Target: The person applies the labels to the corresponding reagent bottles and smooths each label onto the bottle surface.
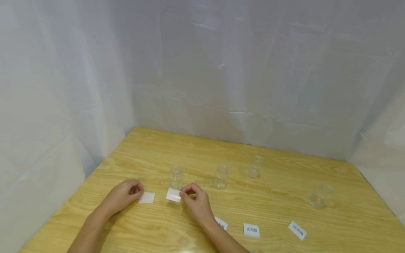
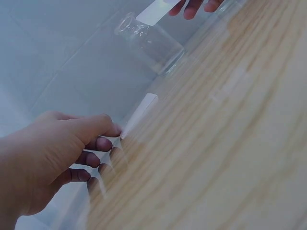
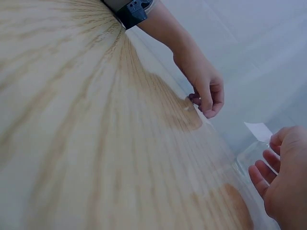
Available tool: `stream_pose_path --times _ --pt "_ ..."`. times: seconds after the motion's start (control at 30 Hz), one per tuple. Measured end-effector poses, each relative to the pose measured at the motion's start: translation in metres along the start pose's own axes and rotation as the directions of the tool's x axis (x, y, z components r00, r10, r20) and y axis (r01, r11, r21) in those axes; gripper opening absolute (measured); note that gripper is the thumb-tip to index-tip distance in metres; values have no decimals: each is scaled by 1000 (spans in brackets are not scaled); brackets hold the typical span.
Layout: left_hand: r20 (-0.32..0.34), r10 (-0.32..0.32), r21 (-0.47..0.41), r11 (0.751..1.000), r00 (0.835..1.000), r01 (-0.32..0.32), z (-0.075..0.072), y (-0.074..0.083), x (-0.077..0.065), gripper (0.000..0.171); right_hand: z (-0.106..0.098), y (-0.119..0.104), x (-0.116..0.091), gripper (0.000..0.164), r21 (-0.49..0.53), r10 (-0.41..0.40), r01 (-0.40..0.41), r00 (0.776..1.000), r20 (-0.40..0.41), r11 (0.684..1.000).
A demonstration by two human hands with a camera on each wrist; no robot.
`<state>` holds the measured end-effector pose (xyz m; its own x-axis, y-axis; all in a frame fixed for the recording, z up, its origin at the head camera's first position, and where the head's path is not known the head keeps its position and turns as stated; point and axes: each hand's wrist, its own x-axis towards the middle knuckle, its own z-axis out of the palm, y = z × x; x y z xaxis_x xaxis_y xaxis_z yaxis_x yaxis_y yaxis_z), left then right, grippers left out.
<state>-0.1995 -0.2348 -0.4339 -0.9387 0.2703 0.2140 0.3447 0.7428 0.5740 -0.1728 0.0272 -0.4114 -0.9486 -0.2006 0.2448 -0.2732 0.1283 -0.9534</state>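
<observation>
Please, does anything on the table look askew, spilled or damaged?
No spill or damage is visible. The rightmost printed label lies askew, its text slanting, while the middle printed label lies nearly straight.

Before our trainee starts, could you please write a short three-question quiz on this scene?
1. How many clear glass bottles are on the wooden table?
2. True or false: the right hand holds a white label up off the table.
3. In the head view, what partly covers one printed label: A, a bottle; B, the left hand; C, the right forearm?

Key: 1. Four. 2. True. 3. C.
</observation>
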Motion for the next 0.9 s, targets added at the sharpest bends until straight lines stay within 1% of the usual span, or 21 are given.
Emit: stream_pose_path --times 0.17,0.23,0.37,0.43,0.47,0.53,0.6,0.63,0.67,0.73,0.8,0.83,0.9 --pt "2 -19 8 1000 1000 19 0 0 1 5 0 1 0 5 -6 -2 2 1000 6 1000" --pt "-12 -21 19 1000 1000 21 1 0 1 5 0 1 0 5 -6 -5 5 1000 6 1000" --pt "-95 17 14 1000 995 -16 5 7 2 3 0 1 0 5 -9 -6 6 1000 2 1000" --pt "-160 64 -7 998 985 -66 11 13 4 4 0 1 0 5 -10 -4 4 1000 -3 1000" --pt "-198 93 -11 995 976 -97 15 15 5 6 0 0 0 5 -9 -2 2 1000 -5 1000" --pt "-279 151 -21 986 948 -163 23 22 8 11 0 0 0 5 -15 3 -3 1000 -9 1000" --pt "-355 213 -25 971 910 -237 31 31 10 17 -1 -1 0 5 -19 10 -10 1000 -13 1000" --pt "-388 242 -24 962 890 -272 35 36 10 19 -1 -2 0 5 -23 13 -13 1000 -14 1000" --pt "-409 265 -22 954 873 -300 38 41 10 21 -1 -2 0 5 -26 14 -15 1000 -17 1000" --pt "-432 322 -18 931 842 -364 45 52 9 22 -1 -3 -1 5 -33 20 -20 1000 -22 999" --pt "-429 379 -1 908 820 -420 51 61 9 21 -1 -4 -1 5 -41 22 -23 999 -28 999" --pt "-425 402 10 898 811 -440 53 65 9 20 -1 -4 -1 5 -46 20 -21 999 -34 999" --pt "-413 434 28 885 801 -465 57 71 9 19 -1 -5 -1 5 -57 20 -22 999 -36 998"
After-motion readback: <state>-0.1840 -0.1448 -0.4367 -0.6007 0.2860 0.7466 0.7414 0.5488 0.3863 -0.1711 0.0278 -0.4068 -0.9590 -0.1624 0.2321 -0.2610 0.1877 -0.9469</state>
